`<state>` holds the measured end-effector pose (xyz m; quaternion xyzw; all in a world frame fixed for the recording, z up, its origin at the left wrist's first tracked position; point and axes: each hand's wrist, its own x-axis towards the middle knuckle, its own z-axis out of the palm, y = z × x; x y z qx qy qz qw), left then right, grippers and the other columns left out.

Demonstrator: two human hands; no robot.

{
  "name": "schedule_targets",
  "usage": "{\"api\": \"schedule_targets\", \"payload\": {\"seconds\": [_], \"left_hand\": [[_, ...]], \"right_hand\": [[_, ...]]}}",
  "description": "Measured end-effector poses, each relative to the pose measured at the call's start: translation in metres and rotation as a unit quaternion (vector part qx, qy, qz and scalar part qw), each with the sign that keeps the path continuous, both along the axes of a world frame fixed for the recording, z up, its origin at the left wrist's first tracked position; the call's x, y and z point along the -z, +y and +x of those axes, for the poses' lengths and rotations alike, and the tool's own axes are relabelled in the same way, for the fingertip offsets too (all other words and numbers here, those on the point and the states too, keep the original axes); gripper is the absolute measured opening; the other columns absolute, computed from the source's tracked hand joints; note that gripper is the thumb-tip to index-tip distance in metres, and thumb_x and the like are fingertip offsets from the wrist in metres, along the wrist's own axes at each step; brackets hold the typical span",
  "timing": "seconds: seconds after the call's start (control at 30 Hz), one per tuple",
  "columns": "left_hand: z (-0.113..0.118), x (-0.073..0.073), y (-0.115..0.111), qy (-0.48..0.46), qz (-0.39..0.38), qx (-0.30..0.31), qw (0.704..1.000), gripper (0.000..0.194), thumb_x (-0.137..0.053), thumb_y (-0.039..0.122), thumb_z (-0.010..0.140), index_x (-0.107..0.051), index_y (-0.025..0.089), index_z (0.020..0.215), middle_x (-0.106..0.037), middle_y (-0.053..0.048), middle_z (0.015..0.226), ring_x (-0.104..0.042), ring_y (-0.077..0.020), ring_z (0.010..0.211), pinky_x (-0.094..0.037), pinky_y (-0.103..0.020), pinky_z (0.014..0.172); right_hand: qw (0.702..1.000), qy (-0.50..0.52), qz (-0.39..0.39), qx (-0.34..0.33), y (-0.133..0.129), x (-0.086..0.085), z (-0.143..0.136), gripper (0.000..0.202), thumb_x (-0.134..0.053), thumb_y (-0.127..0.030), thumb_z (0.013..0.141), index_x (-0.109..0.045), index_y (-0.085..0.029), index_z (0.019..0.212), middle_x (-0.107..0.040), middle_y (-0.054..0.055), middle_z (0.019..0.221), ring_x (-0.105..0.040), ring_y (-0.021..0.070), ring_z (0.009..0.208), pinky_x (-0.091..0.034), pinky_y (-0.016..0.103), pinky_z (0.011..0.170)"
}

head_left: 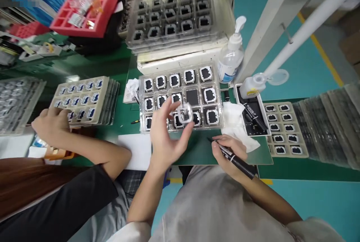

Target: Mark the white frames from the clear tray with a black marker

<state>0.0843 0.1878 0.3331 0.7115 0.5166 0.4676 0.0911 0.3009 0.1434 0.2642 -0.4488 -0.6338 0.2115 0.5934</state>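
A small white square frame (185, 114) is pinched between the thumb and fingers of my left hand (168, 133), raised over the front of a clear plastic tray (221, 112). White frames with dark centres sit in the tray's pockets; one pocket (192, 97) in the middle row shows no frame. My right hand (229, 152) is closed around a black marker pen (236, 161), its dark tip pointing up and left over the green table (201, 146), just in front of the tray.
Stacked trays (171, 17) rise behind. To the right are a pump bottle (231, 60), crumpled tissue (239, 126), a white box (266, 116) of markers and more trays (302, 144). A co-worker's hand (52, 122) is near a beige tray (102, 96) at left.
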Motion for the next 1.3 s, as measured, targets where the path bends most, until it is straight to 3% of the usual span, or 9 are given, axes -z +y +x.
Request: {"api": "schedule_targets", "payload": {"seconds": [0.1,0.17,0.33,0.47,0.63,0.73,0.87,1.07,1.3], "left_hand": [[-0.001,-0.005,0.051,0.098,-0.018,0.035,0.994,0.072,-0.082,0.034,0.102,-0.055,0.028,0.169,-0.079,-0.014,0.145,-0.069,-0.0372,0.13,-0.057,-0.05,0.112],[-0.003,-0.001,0.071,0.149,-0.025,0.044,0.988,0.069,-0.081,0.031,0.1,-0.06,0.024,0.165,-0.081,-0.015,0.14,-0.067,-0.0386,0.125,-0.054,-0.053,0.112],[-0.002,0.002,0.086,0.175,0.016,0.05,0.983,0.041,-0.078,0.034,0.105,-0.075,0.023,0.144,-0.081,-0.015,0.135,-0.066,-0.0375,0.121,-0.053,-0.054,0.108],[0.018,-0.011,0.105,0.219,0.007,0.128,0.967,0.025,-0.081,0.029,0.104,-0.082,0.022,0.127,-0.08,-0.013,0.124,-0.066,-0.0361,0.116,-0.055,-0.051,0.103],[0.043,-0.039,0.137,0.373,-0.069,0.19,0.906,0.023,-0.094,0.025,0.091,-0.086,0.016,0.109,-0.078,-0.016,0.117,-0.067,-0.0403,0.121,-0.056,-0.051,0.103],[0.049,-0.057,0.141,0.46,-0.087,0.191,0.863,0.024,-0.081,0.026,0.1,-0.085,0.011,0.118,-0.077,-0.019,0.128,-0.065,-0.0407,0.131,-0.055,-0.051,0.107],[0.054,-0.067,0.135,0.493,-0.078,0.204,0.843,0.029,-0.065,0.014,0.1,-0.084,0.006,0.121,-0.075,-0.022,0.133,-0.065,-0.039,0.133,-0.052,-0.049,0.105],[0.057,-0.063,0.136,0.492,-0.067,0.209,0.842,0.032,-0.06,0.007,0.099,-0.084,0.006,0.12,-0.073,-0.025,0.141,-0.065,-0.0408,0.134,-0.053,-0.052,0.102],[0.049,-0.062,0.149,0.424,-0.051,0.237,0.872,0.025,-0.076,0.022,0.099,-0.084,0.01,0.119,-0.076,-0.021,0.135,-0.068,-0.0401,0.134,-0.057,-0.051,0.106]], "right_hand": [[1.0,-0.008,0.011,0.009,0.001,0.003,-0.001,0.015,-0.08,-0.017,0.098,-0.07,-0.028,0.098,-0.082,0.001,0.085,-0.086,0.0252,0.078,-0.074,0.039,0.07],[1.0,-0.012,0.016,0.014,0.001,0.003,-0.001,0.015,-0.08,-0.017,0.098,-0.07,-0.028,0.098,-0.082,0.001,0.085,-0.085,0.0246,0.078,-0.073,0.038,0.069],[0.999,-0.022,0.027,0.016,0.0,0.002,0.0,0.016,-0.078,-0.017,0.099,-0.068,-0.028,0.098,-0.082,0.001,0.085,-0.084,0.024,0.075,-0.073,0.038,0.068],[0.999,-0.038,0.037,0.014,0.002,0.002,0.001,0.016,-0.079,-0.017,0.099,-0.067,-0.028,0.099,-0.082,0.001,0.085,-0.084,0.0237,0.073,-0.073,0.038,0.067],[0.997,-0.045,0.06,0.018,0.004,0.005,0.006,0.016,-0.082,-0.017,0.098,-0.07,-0.027,0.098,-0.083,0.001,0.085,-0.083,0.0242,0.072,-0.073,0.038,0.07],[0.997,-0.043,0.067,0.025,0.005,0.01,0.009,0.017,-0.085,-0.014,0.096,-0.073,-0.026,0.099,-0.084,0.002,0.088,-0.083,0.0233,0.074,-0.073,0.037,0.076],[0.996,-0.063,0.044,0.038,0.004,0.017,0.012,0.014,-0.086,-0.019,0.099,-0.073,-0.023,0.094,-0.084,0.001,0.088,-0.082,0.0196,0.074,-0.071,0.032,0.079],[0.996,-0.078,0.038,0.03,0.003,0.017,0.011,0.013,-0.084,-0.022,0.102,-0.072,-0.023,0.095,-0.083,0.001,0.088,-0.081,0.019,0.074,-0.07,0.032,0.079],[0.993,-0.086,0.074,0.04,0.004,0.026,0.012,0.015,-0.086,-0.018,0.099,-0.073,-0.023,0.095,-0.083,0.001,0.088,-0.081,0.0203,0.072,-0.07,0.033,0.075]]}}
